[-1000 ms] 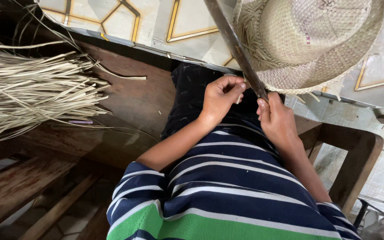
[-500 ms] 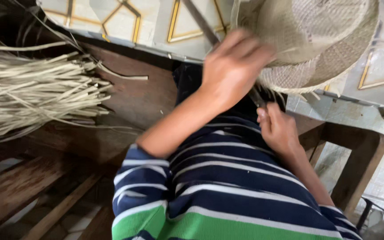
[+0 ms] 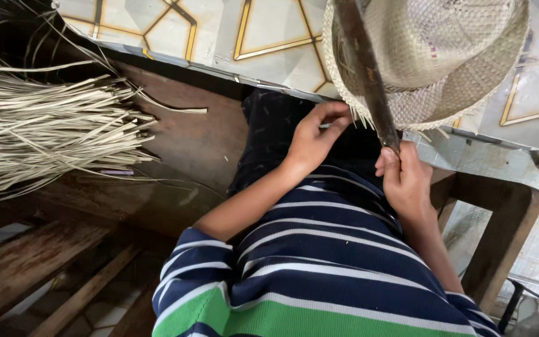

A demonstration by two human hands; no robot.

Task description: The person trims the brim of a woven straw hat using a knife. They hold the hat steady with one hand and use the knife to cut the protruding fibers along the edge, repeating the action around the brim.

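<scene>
The woven straw hat (image 3: 432,56) crowds the space above my hands. Left of the hat, bare wooden bench (image 3: 188,137) lies open until the bundle of straw strips (image 3: 45,131). Right of it, a wooden chair frame (image 3: 500,231) blocks, I think.

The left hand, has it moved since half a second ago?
Yes. The left hand has come down from the straw hat's crown to the brim edge, beside the long dark blade.
</scene>
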